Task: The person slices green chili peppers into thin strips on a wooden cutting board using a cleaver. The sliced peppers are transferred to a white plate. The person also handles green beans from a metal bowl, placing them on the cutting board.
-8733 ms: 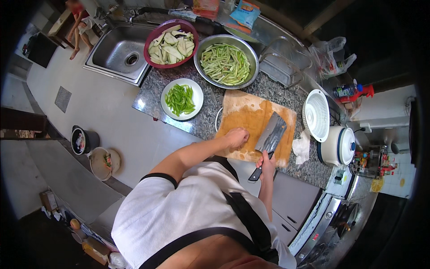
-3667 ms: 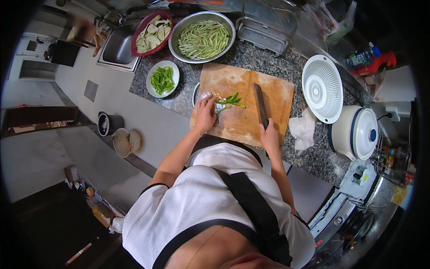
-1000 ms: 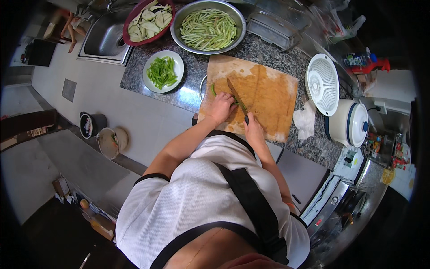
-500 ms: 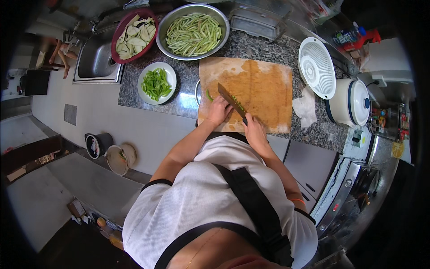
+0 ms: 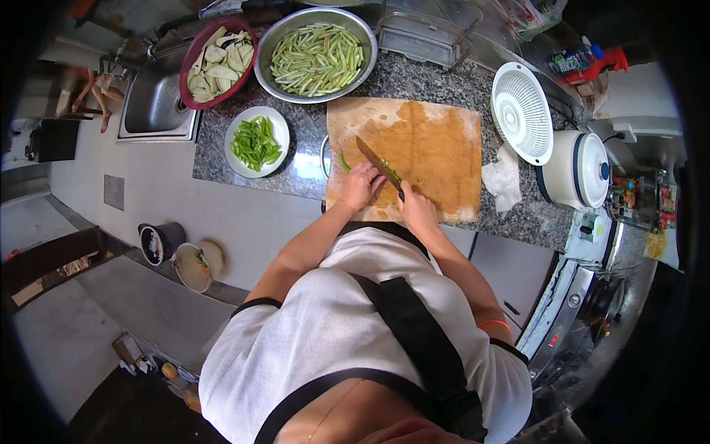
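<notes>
A wooden cutting board (image 5: 451, 166) lies at the counter's front edge. On its left part my left hand (image 5: 360, 185) has its fingers curled over a long green pepper (image 5: 343, 160), whose end sticks out beyond them. My right hand (image 5: 418, 210) grips the dark handle of a kitchen knife (image 5: 375, 157). The blade slants away to the left, close beside my left fingertips. Small green bits lie along the blade. Left of the board, cut green pepper pieces (image 5: 256, 143) are heaped on a white plate (image 5: 280, 128).
Behind the board stands a steel bowl (image 5: 372, 63) of cut green stalks. A dark red basin (image 5: 189, 68) of pale slices sits beside the sink (image 5: 140, 96). Rightward are a crumpled white cloth (image 5: 503, 180), a white colander (image 5: 522, 111) and a lidded white cooker (image 5: 573, 174).
The knife blade has shifted slightly against my left fingertips, and my right hand with it. My left hand keeps its hold on the pepper. The whole view has moved a little.
</notes>
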Tool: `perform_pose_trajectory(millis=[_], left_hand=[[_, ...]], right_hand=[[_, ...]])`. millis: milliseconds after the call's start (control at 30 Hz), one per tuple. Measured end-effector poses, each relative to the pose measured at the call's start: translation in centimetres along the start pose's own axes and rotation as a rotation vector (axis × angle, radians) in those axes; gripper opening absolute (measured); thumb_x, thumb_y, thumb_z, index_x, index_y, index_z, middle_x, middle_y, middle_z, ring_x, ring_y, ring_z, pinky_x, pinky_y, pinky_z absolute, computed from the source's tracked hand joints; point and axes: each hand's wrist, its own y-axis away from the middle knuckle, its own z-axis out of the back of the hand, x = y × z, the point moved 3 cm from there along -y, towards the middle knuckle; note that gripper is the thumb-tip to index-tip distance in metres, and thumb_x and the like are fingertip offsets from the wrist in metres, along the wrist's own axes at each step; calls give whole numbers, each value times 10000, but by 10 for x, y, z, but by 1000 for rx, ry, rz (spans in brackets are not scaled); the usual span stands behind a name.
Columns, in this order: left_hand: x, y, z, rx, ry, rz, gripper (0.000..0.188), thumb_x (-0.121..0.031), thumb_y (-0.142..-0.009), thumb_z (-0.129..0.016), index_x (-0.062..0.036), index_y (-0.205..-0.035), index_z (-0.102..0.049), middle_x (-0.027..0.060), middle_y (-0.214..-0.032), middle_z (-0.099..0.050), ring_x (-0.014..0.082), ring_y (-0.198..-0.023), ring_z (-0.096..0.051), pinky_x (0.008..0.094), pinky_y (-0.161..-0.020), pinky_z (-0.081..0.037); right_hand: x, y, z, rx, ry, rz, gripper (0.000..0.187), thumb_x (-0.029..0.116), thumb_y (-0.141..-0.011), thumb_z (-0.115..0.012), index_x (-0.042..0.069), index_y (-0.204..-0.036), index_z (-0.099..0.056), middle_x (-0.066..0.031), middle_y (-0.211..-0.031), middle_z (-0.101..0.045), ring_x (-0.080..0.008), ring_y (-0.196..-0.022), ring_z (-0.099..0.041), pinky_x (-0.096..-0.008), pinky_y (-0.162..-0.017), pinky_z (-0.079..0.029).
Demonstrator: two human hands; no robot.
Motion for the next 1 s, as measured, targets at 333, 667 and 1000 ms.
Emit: perform_pose_trajectory(millis=[333,667,1000], left_hand=[[-6,-3,4,3,6,-30,94,-125,-731,-630,-47,-752,-583,102,-795,-550,288,-784,-513,362,-700,-434],[-4,-4,1,24,-33,-32,113,-138,-725,-645,-48,-762,-586,96,-822,-548,296,-787,-507,369,-703,-428],[-20,-1,30,-106,-63,-54,152,-116,-699,-669,-46,-820,-611,85,-879,-580,271,-878,-539,334,-768,-443]], right_hand=[[7,-6,10,15,-21,-11,221,237,-848,-449,106,-1027,-439,-236,-746,-598,-426,-745,-577,-532,-647,-440],[12,-8,19,29,-60,-34,213,245,-857,-436,100,-1012,-453,-243,-760,-596,-430,-765,-572,-530,-674,-437],[9,-4,23,-38,-136,-63,213,270,-860,-444,103,-992,-455,-241,-756,-597,-429,-765,-571,-523,-670,-433]])
